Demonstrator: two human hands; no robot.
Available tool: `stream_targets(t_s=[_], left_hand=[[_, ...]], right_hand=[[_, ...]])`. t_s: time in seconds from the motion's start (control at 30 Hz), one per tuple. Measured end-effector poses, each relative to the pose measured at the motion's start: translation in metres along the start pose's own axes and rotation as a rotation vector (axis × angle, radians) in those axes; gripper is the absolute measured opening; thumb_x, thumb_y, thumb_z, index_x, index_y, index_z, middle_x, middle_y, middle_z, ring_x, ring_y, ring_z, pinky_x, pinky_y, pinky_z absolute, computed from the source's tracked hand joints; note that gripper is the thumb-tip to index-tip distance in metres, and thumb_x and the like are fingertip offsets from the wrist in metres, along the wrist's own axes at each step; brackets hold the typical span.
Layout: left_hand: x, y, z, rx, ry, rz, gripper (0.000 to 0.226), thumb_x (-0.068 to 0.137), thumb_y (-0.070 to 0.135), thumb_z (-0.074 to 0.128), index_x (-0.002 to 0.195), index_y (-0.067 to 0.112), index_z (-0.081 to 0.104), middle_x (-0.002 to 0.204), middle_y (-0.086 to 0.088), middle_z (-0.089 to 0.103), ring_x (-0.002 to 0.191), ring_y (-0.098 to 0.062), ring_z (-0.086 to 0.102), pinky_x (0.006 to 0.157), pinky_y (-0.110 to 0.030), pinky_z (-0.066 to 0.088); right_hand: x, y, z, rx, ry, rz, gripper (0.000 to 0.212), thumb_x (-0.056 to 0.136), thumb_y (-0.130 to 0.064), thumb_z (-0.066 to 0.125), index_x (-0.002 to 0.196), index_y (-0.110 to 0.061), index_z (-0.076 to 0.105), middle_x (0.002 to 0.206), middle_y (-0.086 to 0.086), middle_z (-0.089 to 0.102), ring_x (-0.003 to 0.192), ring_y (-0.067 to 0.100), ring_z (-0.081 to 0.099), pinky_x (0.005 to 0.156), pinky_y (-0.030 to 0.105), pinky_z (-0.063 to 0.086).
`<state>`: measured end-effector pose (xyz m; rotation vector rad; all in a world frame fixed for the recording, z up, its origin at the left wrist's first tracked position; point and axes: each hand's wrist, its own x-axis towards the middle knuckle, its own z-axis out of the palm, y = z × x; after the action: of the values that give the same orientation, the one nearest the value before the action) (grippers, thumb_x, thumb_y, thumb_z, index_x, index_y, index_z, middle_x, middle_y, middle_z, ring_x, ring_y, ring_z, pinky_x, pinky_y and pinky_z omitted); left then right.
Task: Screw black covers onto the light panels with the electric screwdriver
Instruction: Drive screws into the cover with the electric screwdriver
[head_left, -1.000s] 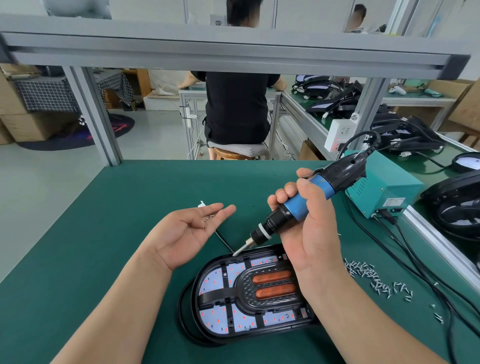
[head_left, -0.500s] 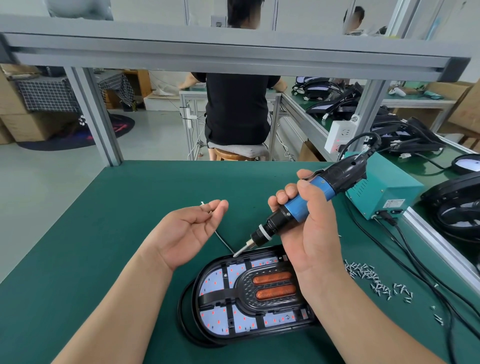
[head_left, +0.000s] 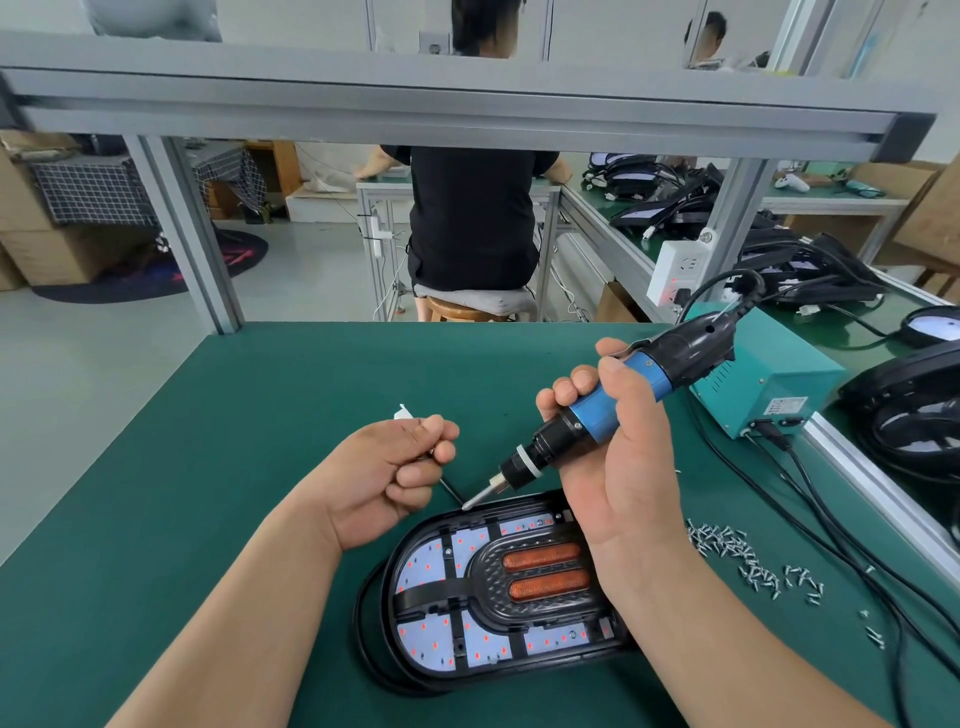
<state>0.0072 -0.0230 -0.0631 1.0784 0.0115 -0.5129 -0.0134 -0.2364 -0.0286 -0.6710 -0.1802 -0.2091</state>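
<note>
The light panel (head_left: 470, 647) with its black cover (head_left: 480, 577) lies flat near the front edge of the table (head_left: 249, 426); the right hand (head_left: 618, 467) has its fingers clenched around the screwdriver (head_left: 615, 402), whose tip points down at the panel's far left rim; the left hand (head_left: 387, 478), just beside that tip, has its fingers curled in, pinching a small screw (head_left: 430, 453); loose screws (head_left: 737, 553) lie near the right edge.

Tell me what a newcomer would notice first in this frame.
The blue-and-black screwdriver, gripped in the right hand at centre, points its tip at the far edge of the light panel. That oval panel, dotted with red lights, lies on the green table nearest the camera. The left hand beside it pinches what looks like a screw.
</note>
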Motion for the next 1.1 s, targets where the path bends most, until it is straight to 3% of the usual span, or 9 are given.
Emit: stream_targets(t_s=[0.3, 0.5, 0.73, 1.1], left_hand=[[0.0037, -0.0043, -0.0028, 0.058, 0.021, 0.01, 0.02, 0.089, 0.014, 0.068, 0.098, 0.002, 0.081, 0.078, -0.004, 0.059, 0.053, -0.004, 0.039, 0.038, -0.013, 0.029], [0.0035, -0.0057, -0.0058, 0.096, 0.006, 0.013, 0.031, 0.085, 0.003, 0.068, 0.114, -0.005, 0.077, 0.089, -0.01, 0.067, 0.06, -0.008, 0.049, 0.044, -0.015, 0.035], [0.0007, -0.006, -0.0026, 0.114, -0.039, 0.019, 0.005, 0.093, 0.009, 0.069, 0.093, 0.005, 0.072, 0.089, -0.01, 0.066, 0.057, -0.006, 0.048, 0.041, -0.013, 0.034], [0.0019, -0.0058, -0.0005, 0.141, -0.032, 0.041, 0.005, 0.092, 0.014, 0.071, 0.09, 0.009, 0.069, 0.079, -0.006, 0.06, 0.054, -0.005, 0.041, 0.041, -0.014, 0.028]], right_hand=[[0.0002, -0.0014, -0.0007, 0.027, 0.037, -0.007, 0.025, 0.095, -0.019, 0.063, 0.116, -0.014, 0.052, 0.081, 0.003, 0.054, 0.071, 0.018, 0.056, 0.079, 0.035, 0.058], [0.0001, -0.0008, -0.0007, 0.013, 0.047, -0.002, 0.02, 0.095, -0.019, 0.064, 0.113, -0.015, 0.054, 0.081, 0.003, 0.054, 0.072, 0.018, 0.056, 0.079, 0.035, 0.058], [-0.0011, -0.001, -0.0014, 0.005, 0.049, -0.005, 0.02, 0.095, -0.018, 0.063, 0.113, -0.015, 0.055, 0.081, 0.003, 0.055, 0.072, 0.018, 0.057, 0.08, 0.036, 0.058], [0.0009, -0.0002, -0.004, 0.004, 0.054, -0.014, 0.019, 0.095, -0.017, 0.064, 0.112, -0.015, 0.056, 0.082, 0.004, 0.055, 0.073, 0.019, 0.057, 0.08, 0.037, 0.058]])
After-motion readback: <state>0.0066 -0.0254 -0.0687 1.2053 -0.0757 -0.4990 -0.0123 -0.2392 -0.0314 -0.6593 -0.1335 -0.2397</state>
